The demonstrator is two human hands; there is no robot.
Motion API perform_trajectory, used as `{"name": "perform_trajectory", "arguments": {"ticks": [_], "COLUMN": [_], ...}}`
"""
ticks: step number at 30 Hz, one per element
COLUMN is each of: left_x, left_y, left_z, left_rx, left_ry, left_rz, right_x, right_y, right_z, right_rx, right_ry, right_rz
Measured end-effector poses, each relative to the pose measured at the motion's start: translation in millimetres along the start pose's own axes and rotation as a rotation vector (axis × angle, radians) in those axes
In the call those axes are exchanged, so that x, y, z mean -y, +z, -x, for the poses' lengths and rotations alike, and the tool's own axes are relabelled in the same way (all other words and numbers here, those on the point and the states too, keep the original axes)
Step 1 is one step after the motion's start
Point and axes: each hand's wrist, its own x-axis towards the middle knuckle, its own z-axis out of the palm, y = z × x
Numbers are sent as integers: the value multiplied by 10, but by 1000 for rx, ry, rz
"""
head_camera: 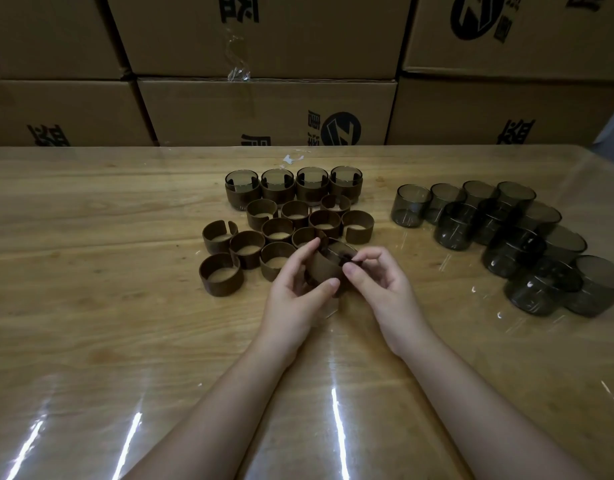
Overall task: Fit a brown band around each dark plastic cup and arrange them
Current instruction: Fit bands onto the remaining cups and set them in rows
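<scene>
Dim, flat light, white glare streaks on the glossy table [90, 323], wide-angle bowing at the edges.

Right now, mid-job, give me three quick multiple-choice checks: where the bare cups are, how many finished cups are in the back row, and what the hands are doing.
1. Where do the bare dark cups stand?
A. to the right of the loose bands
B. to the left of the loose bands
C. nearest the viewer, in front of everything

2. How many banded cups make up the back row?
A. two
B. four
C. seven

3. What are the left hand and right hand doing?
A. both rest flat, holding nothing
B. both grip the centre cup, which wears a band
C. each holds a separate cup

Answers: 1 A, the bare dark cups cluster on the right side. 2 B, four stand side by side. 3 B, fingers of both hands curl round the one cup.
</scene>
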Motion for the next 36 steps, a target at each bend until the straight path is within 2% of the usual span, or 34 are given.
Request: {"name": "perform_trajectory", "arguments": {"ticks": [4, 8, 11, 13, 16, 21, 26, 29, 33, 36], "left_x": [-30, -87, -107, -99, -100, -136, -132, -122, -106, -99], "left_y": [14, 38, 46, 46, 46, 52, 57, 56, 59, 63], "left_z": [14, 39, 45, 43, 27, 12, 23, 14, 6, 9], "left_rx": [-15, -24, -13, -11, 3, 27, 36, 30, 27, 30], "left_ry": [0, -13, -19, -47, -134, -174, -184, -199, -205, -205], "left_rz": [-31, -82, -24, 13, 36, 23, 7, 30, 52, 59], "right_x": [50, 120, 291, 428, 647, 761, 610, 513, 403, 361], "right_y": [-7, -125, -188, -249, -437, -754, -721, -658, -695, -782], "right_z": [14, -28, -164, -332, -701, -1471, -1949, -2095, -2181, -2216], "right_rx": [53, 92, 106, 30, -127, -255, -211, -145, -24, 51], "right_ry": [-62, -65, -22, -23, -86, -32, -4, 88, 175, 167], "right_rz": [207, 518, 522, 494, 577, 936, 1210, 1322, 1411, 1389]}}
